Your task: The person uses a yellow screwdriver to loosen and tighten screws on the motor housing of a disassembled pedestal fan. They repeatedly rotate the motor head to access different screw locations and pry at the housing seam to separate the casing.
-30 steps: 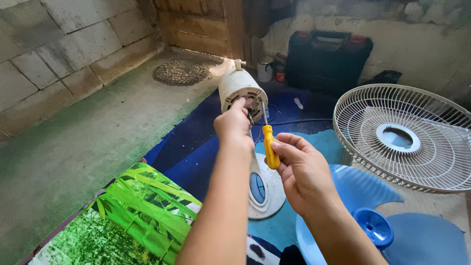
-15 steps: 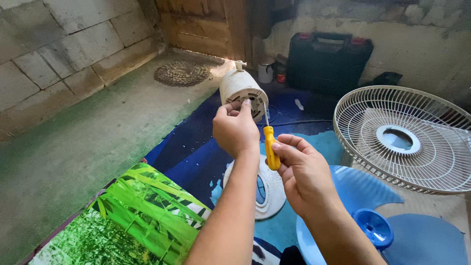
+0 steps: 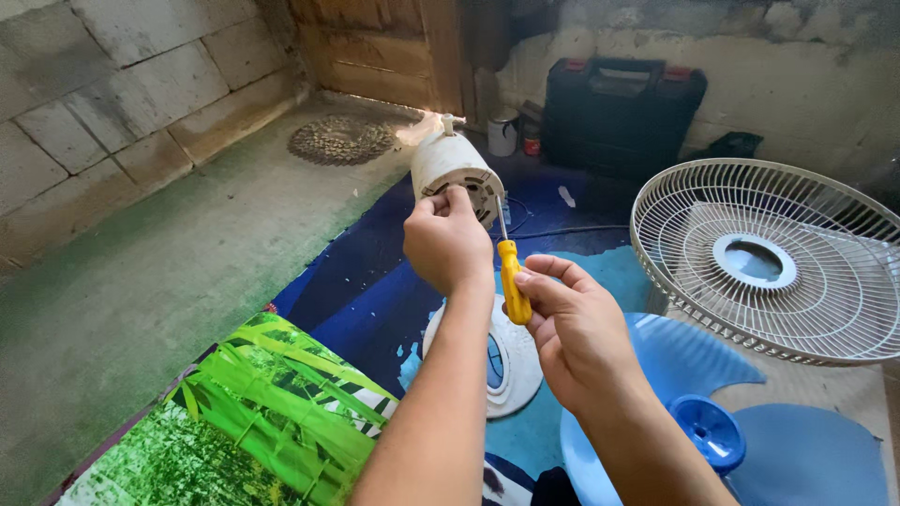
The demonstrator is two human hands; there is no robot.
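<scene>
My left hand (image 3: 448, 239) grips the lower rear edge of a white fan motor housing (image 3: 452, 166), held up in front of me with its shaft pointing away. In my right hand (image 3: 574, 328) is a yellow-handled screwdriver (image 3: 512, 279); its thin metal shaft angles up to the housing's right side. Below both hands lies the fan's white round base (image 3: 514, 370) with a blue oval panel.
A white wire fan grille (image 3: 778, 258) lies to the right, blue fan blades (image 3: 731, 422) below it. A black tool case (image 3: 623, 98) stands against the far wall, small cans (image 3: 506, 131) beside it. A colourful mat (image 3: 272, 412) covers the floor; block wall at left.
My left hand has shifted its hold a little on the motor housing, and the view has tilted slightly. The screwdriver stays at the housing's right side.
</scene>
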